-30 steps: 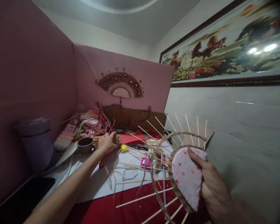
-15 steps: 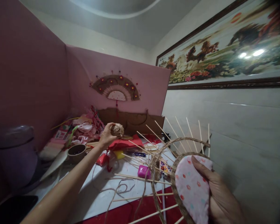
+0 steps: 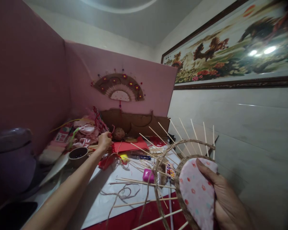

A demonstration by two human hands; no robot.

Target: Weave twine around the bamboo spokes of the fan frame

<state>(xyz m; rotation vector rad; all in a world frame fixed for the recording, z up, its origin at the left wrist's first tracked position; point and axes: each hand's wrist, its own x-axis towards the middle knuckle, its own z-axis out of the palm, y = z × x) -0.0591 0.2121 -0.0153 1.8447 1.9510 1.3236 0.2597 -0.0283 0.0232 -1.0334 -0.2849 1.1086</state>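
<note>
My right hand (image 3: 227, 195) grips an unfinished fan by its rounded base (image 3: 195, 188), covered in white cloth with small red and blue prints; the thumb lies on the cloth. Thin wooden sticks (image 3: 166, 135) spread from the base, with brown twine (image 3: 175, 146) woven round it and in a wider arc across them. My left hand (image 3: 105, 141) is stretched to the back of the table, its fingers closed. Red cord (image 3: 113, 128) shows at its fingertips; what they hold is unclear. Just right of that hand sits a ball of twine (image 3: 119, 134).
A finished fan (image 3: 120, 88) hangs on the pink board (image 3: 156, 83). Cloth scraps (image 3: 87, 127), a brown cup (image 3: 78, 156), red paper (image 3: 129, 146), a purple box (image 3: 148, 175) and loose twine (image 3: 124, 193) lie about. A lilac container (image 3: 12, 159) stands left.
My left hand has let go of the twine ball, which now rests at the back, and has moved slightly left and down, its fingers closing. The fan stays in my right hand.
</note>
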